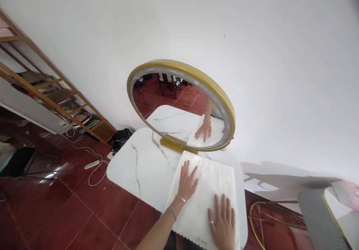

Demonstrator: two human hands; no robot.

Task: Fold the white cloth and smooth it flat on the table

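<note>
A white cloth [209, 184] lies spread on a white marble tabletop [140, 164]. My left hand [187, 182] rests flat on the cloth's left part with fingers spread; bracelets sit on its wrist. My right hand [223, 222] lies flat on the cloth near its front edge, fingers stretched out, a ring on one finger. Neither hand holds anything. Behind the cloth stands a round gold-framed mirror [224, 104], tilted, which reflects one hand on the cloth.
A white wall rises behind the table. At left stand wooden shelves [53, 93] with books. A white power strip [92, 164] with its cord and a black bag [120, 138] lie on the red tile floor. A grey-and-white object [319, 216] sits at right.
</note>
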